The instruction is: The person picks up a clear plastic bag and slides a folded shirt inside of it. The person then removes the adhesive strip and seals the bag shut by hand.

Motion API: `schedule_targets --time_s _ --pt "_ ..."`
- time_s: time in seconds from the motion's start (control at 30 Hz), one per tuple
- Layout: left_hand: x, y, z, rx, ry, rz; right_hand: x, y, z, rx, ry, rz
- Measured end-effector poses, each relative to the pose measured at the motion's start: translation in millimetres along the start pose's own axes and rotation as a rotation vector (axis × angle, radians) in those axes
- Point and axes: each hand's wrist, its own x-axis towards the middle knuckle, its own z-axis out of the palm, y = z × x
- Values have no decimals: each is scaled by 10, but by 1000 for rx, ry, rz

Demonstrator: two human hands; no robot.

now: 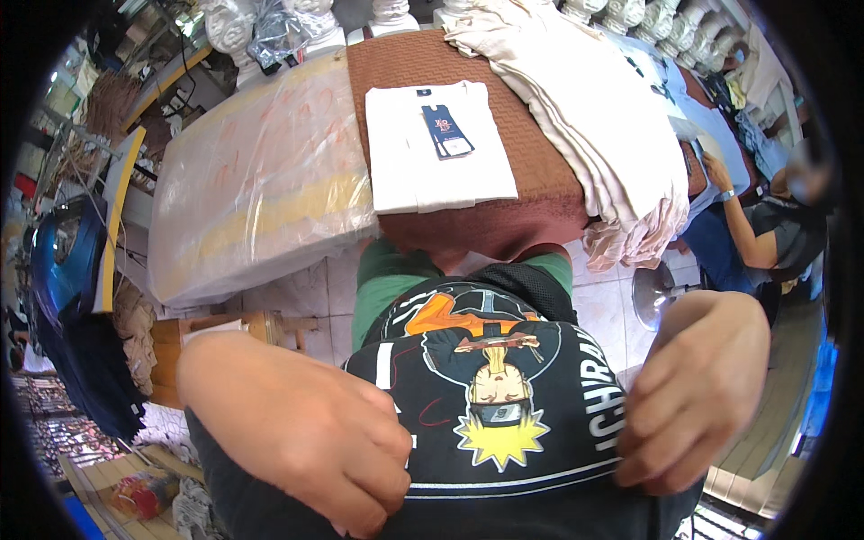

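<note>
My left hand (301, 432) is curled closed in front of the black printed T-shirt (576, 387) that I wear. On the other side of the print, my right hand (697, 396) is also closed, its fingertips bent down against the shirt. Whether either hand pinches the fabric or something small is hidden behind the fingers. Farther off, beyond my knees, a folded white shirt (396, 162) lies flat on the brown cloth-covered table (558, 162). A dark blue hang tag (445, 132) rests on its front. Neither hand touches the folded shirt.
Left of it stands a plastic-wrapped surface (261, 171). Long cream garments (594, 135) drape over the table's right side. A co-worker's arm (742, 220) reaches over blue garments (720, 135) at the right. White balusters (391, 16) line the back; a wooden box (168, 346) stands left.
</note>
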Motion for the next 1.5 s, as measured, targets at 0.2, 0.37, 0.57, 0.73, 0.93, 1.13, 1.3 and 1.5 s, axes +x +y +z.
schedule_targets --time_s 0.2,0.37,0.57,0.73,0.93,1.13,1.3,1.5 --pt "97 -81 -102 70 -64 -3 -146 -91 -65 -142 149 58" --pt "-47 -724 -789 250 376 -441 -741 997 0 -66 794 899" --pt "-454 -2405 -2060 515 671 -948 -1134 2184 582 -90 1290 1505" --pt "-561 -3446 -2590 644 411 -823 -1084 2394 777 131 1494 1458" --pt "-418 -3631 -2926 516 185 -1076 -1081 2472 804 166 1431 1409" --pt "-404 -3655 -3108 410 128 -1231 -1098 2476 865 253 1487 1314" --pt "-412 -3649 -3142 292 149 -1252 -1123 2462 870 443 1489 1312" --pt "-776 -3913 -3164 191 205 -1216 -1125 2410 914 354 1470 1243"
